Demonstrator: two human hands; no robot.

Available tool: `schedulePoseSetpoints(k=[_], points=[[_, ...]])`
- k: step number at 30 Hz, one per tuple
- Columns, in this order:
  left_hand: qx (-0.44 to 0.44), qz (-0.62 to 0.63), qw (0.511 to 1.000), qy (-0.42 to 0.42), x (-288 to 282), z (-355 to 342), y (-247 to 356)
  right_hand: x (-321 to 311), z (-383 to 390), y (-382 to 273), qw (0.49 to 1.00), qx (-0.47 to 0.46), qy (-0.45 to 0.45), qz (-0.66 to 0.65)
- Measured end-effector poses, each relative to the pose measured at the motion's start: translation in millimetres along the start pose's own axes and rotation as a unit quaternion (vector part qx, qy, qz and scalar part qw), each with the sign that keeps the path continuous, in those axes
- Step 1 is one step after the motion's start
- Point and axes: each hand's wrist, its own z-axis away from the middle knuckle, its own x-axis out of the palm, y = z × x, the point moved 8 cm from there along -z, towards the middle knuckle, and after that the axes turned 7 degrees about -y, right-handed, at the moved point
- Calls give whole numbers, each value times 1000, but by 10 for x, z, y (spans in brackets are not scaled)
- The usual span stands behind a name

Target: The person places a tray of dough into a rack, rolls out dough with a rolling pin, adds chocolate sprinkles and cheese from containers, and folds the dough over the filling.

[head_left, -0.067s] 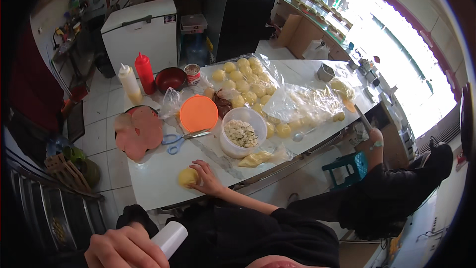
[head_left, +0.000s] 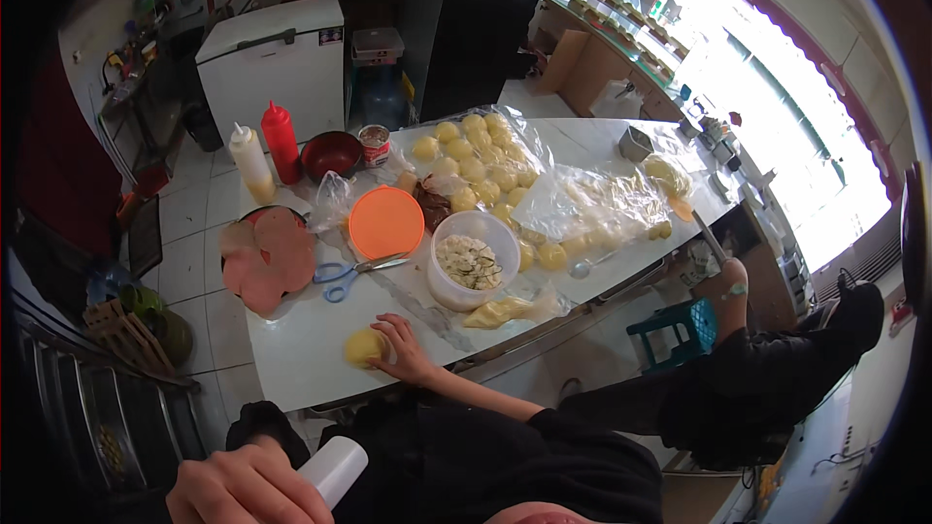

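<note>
My left hand (head_left: pixel 248 485), close up at the lower left, is closed around a smooth white cylinder (head_left: pixel 335 471) with a rounded end. On the near end of the table, a pale yellow dough ball (head_left: pixel 362 347) sits against my right hand (head_left: pixel 403 354). Its thumb and fingers are apart and touch only the ball's right side. Beyond that hand lie blue-handled scissors (head_left: pixel 340 283). To their right stands a clear tub (head_left: pixel 434 272) of white filling with dark green shreds, with a bag of yellow paste (head_left: pixel 505 311) just in front.
Pink round slices (head_left: pixel 272 257) fill a plate at left. Behind are an orange lid (head_left: pixel 386 223), a red squeeze bottle (head_left: pixel 281 141), a cream one (head_left: pixel 252 167) and a dark bowl (head_left: pixel 330 155). Several dough balls (head_left: pixel 473 170) lie under plastic. A co-worker's hand (head_left: pixel 733 281) holds a long blade.
The co-worker's hand has dropped slightly. The whole view has shifted a little. My hands keep the same places on the dough ball and the white cylinder.
</note>
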Motion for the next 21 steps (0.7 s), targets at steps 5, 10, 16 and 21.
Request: schedulePoseSetpoints(k=[5,10,16,21], points=[[31,26,999,-5,-76,-39,-72,-7,-18,-17,999,-25,22,3],[49,61,997,-19,-149,-39,-163,39,-39,38,1000,-11,12,-8],[51,93,994,-30,-179,-80,-229,28,-26,85,1000,-9,21,-15],[56,97,993,-25,-199,-95,-242,20,-52,101,999,-7,24,-22]])
